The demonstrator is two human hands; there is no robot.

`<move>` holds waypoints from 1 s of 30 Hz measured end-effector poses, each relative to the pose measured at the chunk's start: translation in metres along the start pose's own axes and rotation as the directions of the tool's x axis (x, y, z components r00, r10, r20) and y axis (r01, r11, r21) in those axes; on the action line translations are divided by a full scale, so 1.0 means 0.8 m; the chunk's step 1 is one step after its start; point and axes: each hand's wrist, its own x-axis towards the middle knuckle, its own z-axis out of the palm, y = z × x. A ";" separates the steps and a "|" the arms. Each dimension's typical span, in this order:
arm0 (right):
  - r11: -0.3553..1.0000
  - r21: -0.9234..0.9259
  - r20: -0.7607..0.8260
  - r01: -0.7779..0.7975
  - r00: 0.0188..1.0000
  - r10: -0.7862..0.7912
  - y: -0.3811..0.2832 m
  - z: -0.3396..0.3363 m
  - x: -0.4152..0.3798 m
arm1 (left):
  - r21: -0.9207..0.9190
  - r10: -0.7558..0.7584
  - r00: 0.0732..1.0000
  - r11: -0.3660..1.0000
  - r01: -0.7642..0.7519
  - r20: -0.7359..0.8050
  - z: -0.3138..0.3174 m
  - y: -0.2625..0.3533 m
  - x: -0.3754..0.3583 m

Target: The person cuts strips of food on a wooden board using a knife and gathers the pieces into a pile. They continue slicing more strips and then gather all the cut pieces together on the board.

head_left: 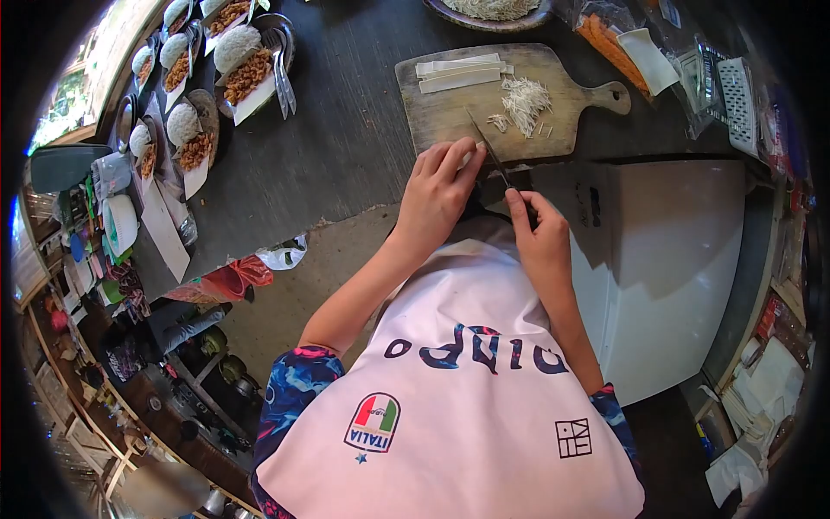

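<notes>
A wooden cutting board (562, 121) with a handle lies near the table's front edge. My right hand (540, 229) is closed round the handle of a knife (494, 156), whose blade points away across the board's near edge. Beside the blade, my left hand (441, 190) has its fingers bent and pressed together at the board's edge; a small pale bit shows at the fingertips, too hidden to name. Several long pale strips (458, 73) lie at the board's far left. A heap of thin pale shreds (526, 102) sits right of them.
Plates of rice (238, 50) with brown food, some with cutlery, stand on the dark table (346, 112) at left. A bowl of pale shreds (493, 9) is at the far edge. A grater (739, 99) and plastic packets lie right. Below stands a white appliance (674, 259).
</notes>
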 end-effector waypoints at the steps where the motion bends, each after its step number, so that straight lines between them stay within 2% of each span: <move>1: 1.000 -0.005 0.005 -0.008 1.000 0.008 -0.001 -0.001 -0.002 | 0.011 0.008 1.000 1.000 -0.008 0.000 0.000 0.000 0.000; 15: 0.998 -0.057 -0.069 -0.033 0.997 0.029 0.007 0.001 -0.016 | 0.040 0.068 0.997 0.997 -0.070 0.032 0.000 -0.003 -0.002; 18: 0.991 -0.136 -0.112 -0.003 0.994 -0.012 0.006 0.011 -0.005 | 0.038 0.060 0.997 0.997 -0.061 0.041 -0.002 0.001 -0.001; 21: 0.997 -0.052 -0.050 -0.060 0.997 0.057 -0.007 0.011 0.012 | 0.030 0.059 0.998 0.998 -0.060 0.030 -0.003 0.001 0.001; 24: 0.998 -0.063 -0.097 0.012 0.995 -0.018 0.002 0.010 -0.002 | 0.058 0.079 0.996 0.995 -0.081 0.034 -0.003 -0.001 -0.001; 27: 0.994 -0.074 -0.083 -0.082 0.994 0.076 0.002 0.003 -0.014 | 0.161 0.115 0.990 0.979 -0.126 0.076 -0.001 -0.002 -0.007; 30: 0.995 -0.075 -0.057 -0.065 0.997 0.061 0.002 0.011 -0.001 | 0.097 0.079 0.997 0.992 -0.081 0.027 0.004 0.005 -0.006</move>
